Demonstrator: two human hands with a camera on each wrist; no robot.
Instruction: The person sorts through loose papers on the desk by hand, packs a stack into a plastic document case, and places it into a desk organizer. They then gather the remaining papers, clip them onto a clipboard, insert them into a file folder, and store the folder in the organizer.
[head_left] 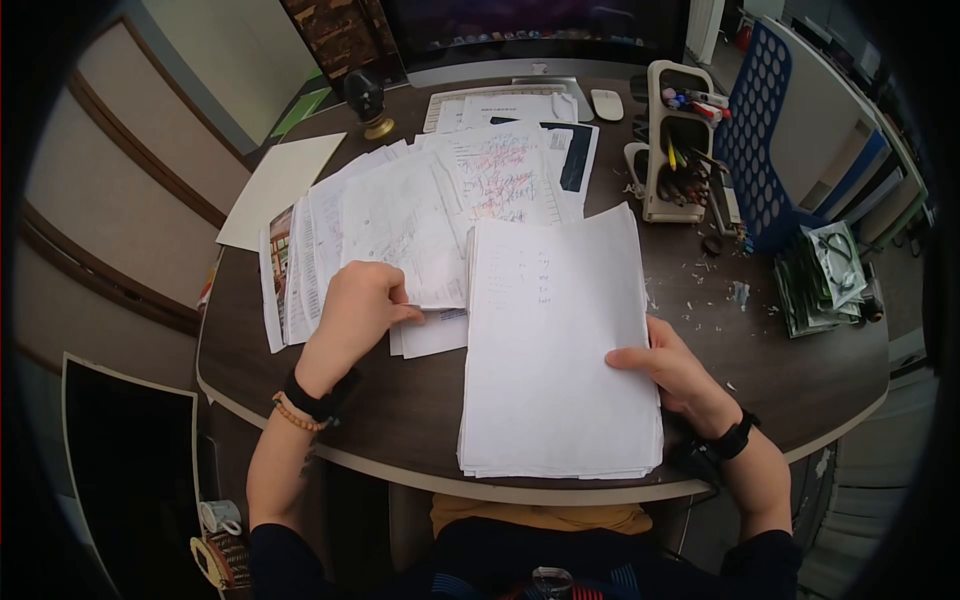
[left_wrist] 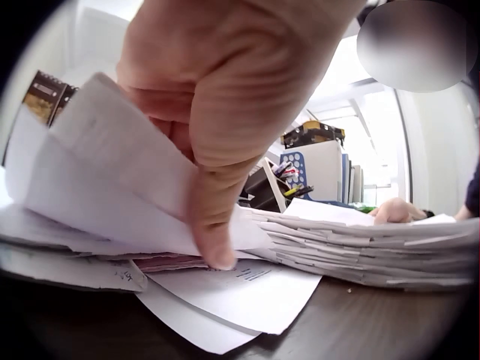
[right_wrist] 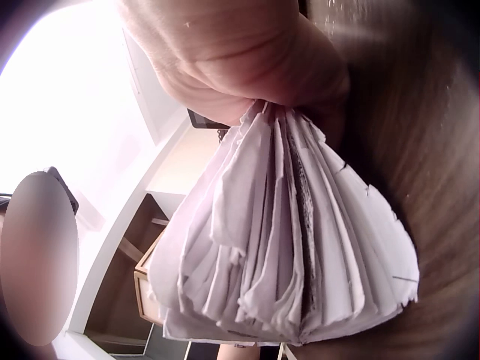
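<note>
A thick stack of white paper [head_left: 560, 390] lies at the front of the desk, with faint handwriting near the top of its upper sheet. My right hand [head_left: 682, 372] grips its right edge, thumb on top; the right wrist view shows the sheets [right_wrist: 289, 232] pinched together there and fanned out below. Left of the stack spreads a pile of loose papers [head_left: 330, 225], some with red and dark writing. My left hand [head_left: 360, 305] pinches the near edge of a sheet [head_left: 405, 200] on that pile. In the left wrist view this sheet [left_wrist: 112, 161] bends upward beside the thumb.
Behind the papers stand a keyboard [head_left: 436, 112], a mouse [head_left: 606, 104] and a monitor [head_left: 540, 35]. A pen holder [head_left: 655, 150] and a blue file rack [head_left: 755, 130] are at the right, near green-and-white packets [head_left: 820, 280]. Paper scraps dot the desk [head_left: 720, 330].
</note>
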